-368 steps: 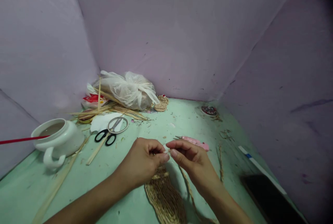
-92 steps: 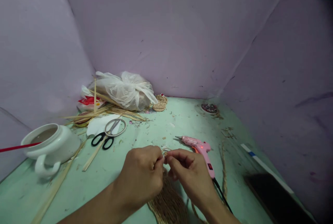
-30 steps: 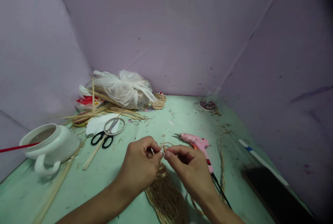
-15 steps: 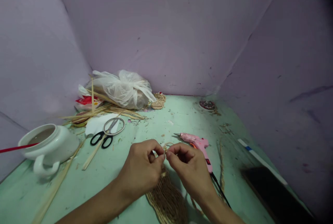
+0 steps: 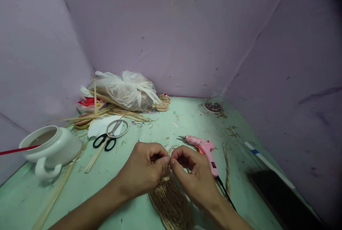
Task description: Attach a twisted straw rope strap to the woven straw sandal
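Observation:
My left hand (image 5: 145,166) and my right hand (image 5: 195,173) are pinched, their fingertips almost meeting at the centre. Between them is a thin tan strand (image 5: 174,147), part of which loops out behind the fingers. Just below lies a brown ribbed piece (image 5: 171,205) that looks like rows of cord, gathered narrow at its top under my fingertips. My hands hide most of that narrow end. A pink glue gun (image 5: 204,148) rests beyond my right hand, its nozzle pointing left.
Scissors (image 5: 104,141) and a tape roll (image 5: 126,129) lie left, near a white pot (image 5: 56,144) on its side. Dry straw strips (image 5: 125,114) and a plastic bag (image 5: 128,91) sit at the back. A dark flat object (image 5: 283,198) and twine (image 5: 227,169) are right.
My hands have shifted only slightly, with both still pinched close together. The top of the brown piece shows a little more between them. Other things have stayed in place.

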`<state>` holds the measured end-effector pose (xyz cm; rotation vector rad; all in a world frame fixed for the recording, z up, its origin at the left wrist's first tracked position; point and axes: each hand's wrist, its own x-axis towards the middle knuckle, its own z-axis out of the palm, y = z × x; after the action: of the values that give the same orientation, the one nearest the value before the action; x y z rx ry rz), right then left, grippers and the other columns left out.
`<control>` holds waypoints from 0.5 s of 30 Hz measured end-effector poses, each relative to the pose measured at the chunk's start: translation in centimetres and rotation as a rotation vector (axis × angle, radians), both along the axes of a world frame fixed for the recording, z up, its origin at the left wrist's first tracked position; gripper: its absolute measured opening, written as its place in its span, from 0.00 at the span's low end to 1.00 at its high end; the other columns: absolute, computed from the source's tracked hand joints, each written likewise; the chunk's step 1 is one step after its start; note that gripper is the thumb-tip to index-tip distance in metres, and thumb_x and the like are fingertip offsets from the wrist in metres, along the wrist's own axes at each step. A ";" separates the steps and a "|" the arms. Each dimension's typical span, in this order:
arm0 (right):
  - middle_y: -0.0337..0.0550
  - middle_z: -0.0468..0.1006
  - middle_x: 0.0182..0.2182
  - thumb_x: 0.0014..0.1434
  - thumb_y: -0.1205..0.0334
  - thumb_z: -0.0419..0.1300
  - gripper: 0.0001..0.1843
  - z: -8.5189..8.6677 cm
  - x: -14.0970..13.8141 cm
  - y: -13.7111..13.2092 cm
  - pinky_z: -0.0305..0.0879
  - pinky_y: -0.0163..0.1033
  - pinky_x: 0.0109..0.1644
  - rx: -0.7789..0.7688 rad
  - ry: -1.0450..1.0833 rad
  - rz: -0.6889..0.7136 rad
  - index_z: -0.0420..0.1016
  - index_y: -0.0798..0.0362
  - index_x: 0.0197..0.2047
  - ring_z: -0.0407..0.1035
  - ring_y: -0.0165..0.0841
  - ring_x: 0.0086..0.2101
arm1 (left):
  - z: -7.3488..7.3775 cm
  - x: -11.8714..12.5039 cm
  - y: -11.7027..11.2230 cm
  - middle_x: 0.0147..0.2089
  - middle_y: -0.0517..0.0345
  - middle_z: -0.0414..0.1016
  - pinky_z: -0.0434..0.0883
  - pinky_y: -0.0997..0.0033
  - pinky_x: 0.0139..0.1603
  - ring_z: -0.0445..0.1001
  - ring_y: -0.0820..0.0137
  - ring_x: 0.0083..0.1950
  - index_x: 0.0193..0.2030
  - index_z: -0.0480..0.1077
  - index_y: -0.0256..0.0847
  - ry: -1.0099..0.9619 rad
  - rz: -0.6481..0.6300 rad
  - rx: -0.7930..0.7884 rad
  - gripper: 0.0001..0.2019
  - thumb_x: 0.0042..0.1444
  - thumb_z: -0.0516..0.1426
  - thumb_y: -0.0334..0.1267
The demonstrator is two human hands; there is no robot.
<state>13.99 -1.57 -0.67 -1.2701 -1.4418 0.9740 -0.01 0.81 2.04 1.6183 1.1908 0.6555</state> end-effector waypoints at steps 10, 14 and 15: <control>0.33 0.67 0.21 0.44 0.66 0.62 0.09 -0.4 -0.2 0.5 0.59 0.30 0.26 -0.079 0.317 -0.005 0.62 0.52 0.25 0.60 0.24 0.22 | -1.3 0.2 1.2 0.17 0.62 0.69 0.62 0.82 0.14 0.65 0.78 0.16 0.31 0.68 0.32 -0.544 0.146 -0.499 0.14 0.35 0.63 0.31; 0.35 0.70 0.21 0.44 0.66 0.62 0.07 -0.3 -0.1 0.5 0.61 0.30 0.27 -0.121 0.316 0.027 0.66 0.54 0.25 0.63 0.25 0.23 | -1.2 0.0 1.2 0.15 0.63 0.67 0.59 0.83 0.14 0.63 0.80 0.16 0.25 0.67 0.33 -0.507 0.169 -0.518 0.11 0.33 0.63 0.31; 0.36 0.71 0.21 0.44 0.66 0.62 0.06 -0.3 -0.1 0.5 0.61 0.31 0.27 -0.148 0.299 0.020 0.67 0.55 0.26 0.64 0.25 0.22 | -1.2 0.0 1.2 0.15 0.64 0.67 0.59 0.83 0.14 0.62 0.80 0.15 0.24 0.66 0.34 -0.481 0.178 -0.485 0.10 0.33 0.62 0.32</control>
<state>13.93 -1.10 -0.96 -1.1583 -1.1702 1.2461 0.02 1.96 0.87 0.8925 1.0349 0.7471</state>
